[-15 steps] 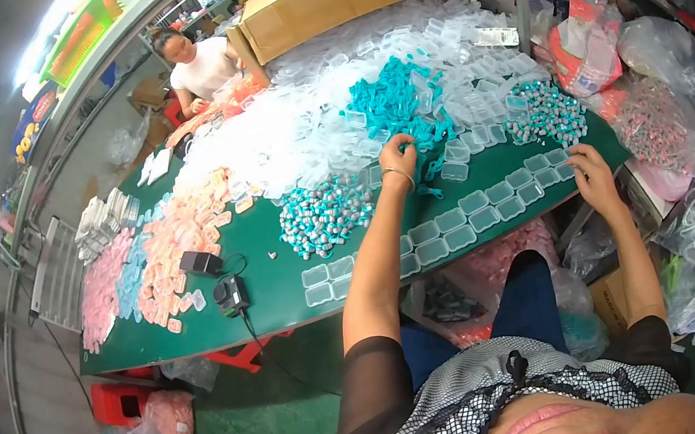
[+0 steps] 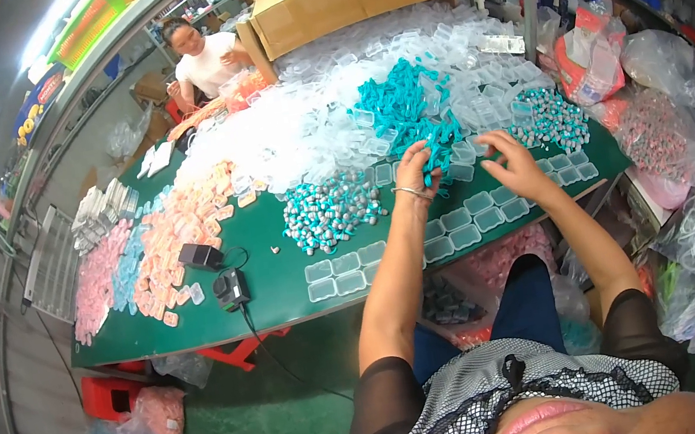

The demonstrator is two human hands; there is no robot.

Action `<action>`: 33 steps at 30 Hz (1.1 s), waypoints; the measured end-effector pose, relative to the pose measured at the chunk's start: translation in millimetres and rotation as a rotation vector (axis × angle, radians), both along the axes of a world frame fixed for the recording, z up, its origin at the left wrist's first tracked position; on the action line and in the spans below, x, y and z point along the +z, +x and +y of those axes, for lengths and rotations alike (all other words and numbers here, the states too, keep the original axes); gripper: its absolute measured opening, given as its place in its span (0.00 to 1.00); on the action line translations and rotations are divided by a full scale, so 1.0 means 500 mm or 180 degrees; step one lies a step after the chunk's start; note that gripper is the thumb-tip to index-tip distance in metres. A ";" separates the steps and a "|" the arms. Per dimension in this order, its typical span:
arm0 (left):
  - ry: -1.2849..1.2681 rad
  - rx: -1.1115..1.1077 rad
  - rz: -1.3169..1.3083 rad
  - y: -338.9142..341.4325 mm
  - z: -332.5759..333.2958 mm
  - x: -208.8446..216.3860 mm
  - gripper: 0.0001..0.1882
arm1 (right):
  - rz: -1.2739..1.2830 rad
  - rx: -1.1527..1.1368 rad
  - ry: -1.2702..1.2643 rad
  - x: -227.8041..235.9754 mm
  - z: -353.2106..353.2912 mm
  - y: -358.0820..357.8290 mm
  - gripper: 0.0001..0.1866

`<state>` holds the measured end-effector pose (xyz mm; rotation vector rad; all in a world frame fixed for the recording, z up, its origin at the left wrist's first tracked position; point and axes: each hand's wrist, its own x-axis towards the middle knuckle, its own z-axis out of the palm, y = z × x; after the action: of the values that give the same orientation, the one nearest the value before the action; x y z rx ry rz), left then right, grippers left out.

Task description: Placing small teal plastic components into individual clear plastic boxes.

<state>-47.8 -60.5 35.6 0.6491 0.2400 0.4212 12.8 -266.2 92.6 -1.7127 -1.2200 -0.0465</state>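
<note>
My left hand (image 2: 415, 173) is closed at the near edge of a heap of teal strap-like rubbery pieces (image 2: 407, 105), with some of the teal pieces showing at its fingertips. My right hand (image 2: 512, 164) hovers to the right of it, thumb and fingers apart and nothing visible between them. Two rows of small clear plastic boxes (image 2: 465, 238) run along the near table edge under my forearms. Small teal-and-grey plugs lie in one pile (image 2: 329, 212) left of my left hand and another pile (image 2: 546, 117) beyond my right hand.
A large mound of clear boxes (image 2: 289, 127) covers the green table (image 2: 288, 302) toward a cardboard sheet (image 2: 356, 0). Peach pieces (image 2: 180, 242), a black adapter (image 2: 231, 288) and its cord lie left. A co-worker (image 2: 206, 63) sits across. Plastic bags (image 2: 666, 124) crowd the right.
My right hand has moved left and inward from the right end of the box rows toward my left hand. My left hand has come slightly nearer, with teal pieces at its fingers.
</note>
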 end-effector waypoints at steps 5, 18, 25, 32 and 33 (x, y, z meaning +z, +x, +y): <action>-0.0365 -0.0128 -0.0309 -0.012 -0.042 -0.029 0.15 | 0.0871 0.0212 0.0519 -0.055 0.116 0.018 0.25; -0.0980 -0.0074 -0.0166 0.010 -0.057 -0.070 0.11 | 0.1260 0.0195 0.0685 -0.109 0.165 0.030 0.08; -0.1326 -0.0038 -0.0419 0.031 -0.069 -0.063 0.11 | 0.2360 0.0193 0.1038 -0.101 0.145 0.032 0.09; -0.1771 -0.0066 -0.0379 0.069 -0.086 -0.044 0.09 | 0.3359 0.0189 0.1835 -0.111 0.117 0.090 0.11; -0.1773 -0.0104 -0.0507 0.072 -0.084 -0.048 0.08 | 0.3403 0.0122 0.1847 -0.105 0.107 0.092 0.11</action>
<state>-11.7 -102.6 11.5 0.0723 0.1830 0.3510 58.9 -212.9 40.2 -0.9371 -0.3611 0.4438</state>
